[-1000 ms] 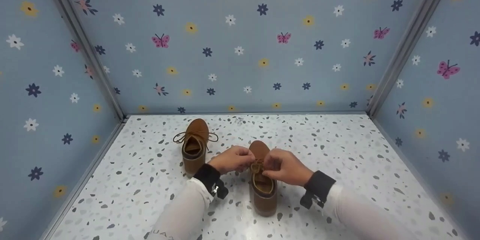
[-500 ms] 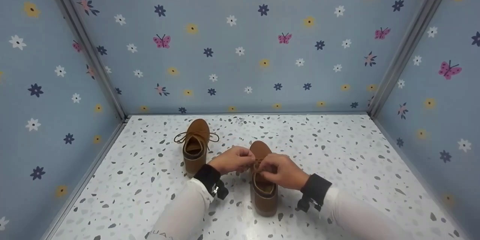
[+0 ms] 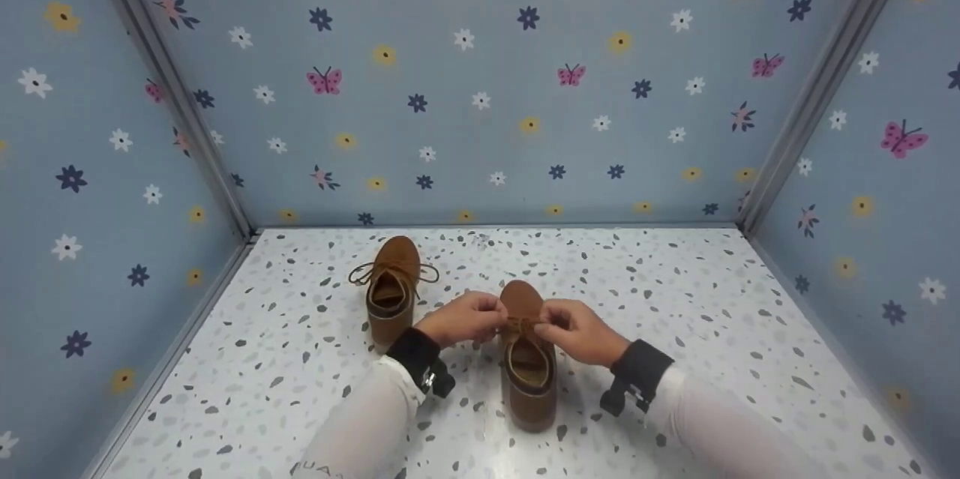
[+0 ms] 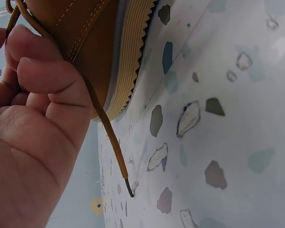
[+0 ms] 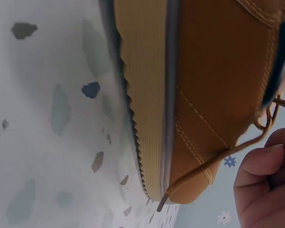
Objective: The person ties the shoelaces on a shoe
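Observation:
A brown lace-up shoe [image 3: 531, 408] stands on the speckled surface, toe facing the back wall. My left hand [image 3: 466, 316] is at the left of its lacing and pinches the shoelace [image 4: 111, 135]; one tipped end hangs past the sole in the left wrist view. From the other side my right hand [image 3: 581, 333] pinches the lace near the knot. Another free lace end [image 5: 199, 168] lies across the shoe's side in the right wrist view. The lace runs nearly straight between both hands. Its exact path at the fingertips is partly hidden.
A matching brown shoe [image 3: 391, 325], its laces tied in a bow, stands to the left and slightly farther back. Blue flowered panels [image 3: 480, 142] enclose the back and both sides. Speckled white surface [image 3: 675, 299] surrounds the shoes.
My right hand first moved in over the shoe opening, then back out to the right and slightly forward, drawing the lace outward. My left hand has stayed almost still.

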Demonstrator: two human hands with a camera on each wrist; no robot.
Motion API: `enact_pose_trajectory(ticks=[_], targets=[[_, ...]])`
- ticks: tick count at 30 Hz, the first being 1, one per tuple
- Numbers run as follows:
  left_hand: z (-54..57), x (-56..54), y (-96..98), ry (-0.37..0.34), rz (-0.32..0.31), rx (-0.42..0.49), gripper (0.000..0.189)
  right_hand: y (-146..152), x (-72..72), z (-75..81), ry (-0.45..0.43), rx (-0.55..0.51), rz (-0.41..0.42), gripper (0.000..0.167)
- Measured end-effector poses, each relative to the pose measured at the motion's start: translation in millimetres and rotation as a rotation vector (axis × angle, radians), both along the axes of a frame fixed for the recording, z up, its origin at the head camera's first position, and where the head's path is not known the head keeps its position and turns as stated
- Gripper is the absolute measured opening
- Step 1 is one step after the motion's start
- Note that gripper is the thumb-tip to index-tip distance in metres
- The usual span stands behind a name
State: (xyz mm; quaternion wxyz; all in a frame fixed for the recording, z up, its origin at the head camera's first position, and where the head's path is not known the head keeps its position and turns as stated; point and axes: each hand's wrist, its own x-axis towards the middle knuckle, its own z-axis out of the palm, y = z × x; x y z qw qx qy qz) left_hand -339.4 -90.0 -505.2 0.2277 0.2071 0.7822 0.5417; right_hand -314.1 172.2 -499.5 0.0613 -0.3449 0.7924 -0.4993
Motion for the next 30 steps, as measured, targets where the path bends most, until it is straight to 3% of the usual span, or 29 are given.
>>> enact_pose_trajectory(ticks=[9, 19, 23, 30], targets=[[3.3, 0.7, -7.7, 0.017, 0.01, -0.011, 0.023, 12, -8.7, 2.7, -0.031, -0.062, -0.084, 0.025], [5.4, 3.7, -17.6, 0.097, 0.003, -0.059, 0.017, 20, -11.0, 2.7, 0.029, 0.019, -0.277, 0.02], [6.0, 5.1, -20.7, 0.138, -0.002, -0.09, 0.019, 23, -13.1, 1.7, 0.048, 0.041, -0.313, 0.025], [5.3, 8.4, -27.7, 0.227, 0.02, -0.148, 0.023, 29, -14.0, -1.0, -0.047, 0.059, -0.376, 0.031]])
